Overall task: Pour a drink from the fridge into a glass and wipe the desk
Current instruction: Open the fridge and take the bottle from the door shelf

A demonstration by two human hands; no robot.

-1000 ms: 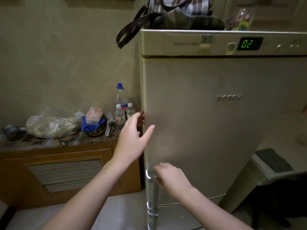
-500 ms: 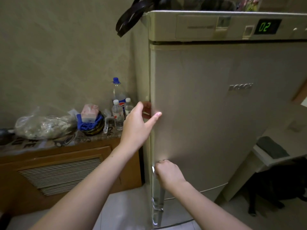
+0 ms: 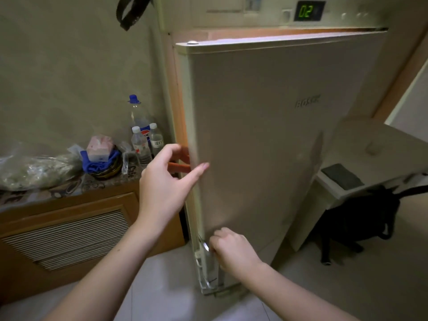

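While our left hand (image 3: 166, 179) grips the door (image 3: 266, 135) edge and our right hand (image 3: 231, 249) clasps the handle (image 3: 206, 251), we are opening the fridge; next, swing it wide.

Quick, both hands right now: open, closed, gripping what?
Left hand: fingers hooked round the free edge of the fridge door, thumb on its front.
Right hand: curled round the door handle, gripping it.

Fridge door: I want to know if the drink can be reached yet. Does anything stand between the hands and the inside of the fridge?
Yes. The fridge door is only cracked open and covers the interior; left hand holds its edge, right hand grips the handle.
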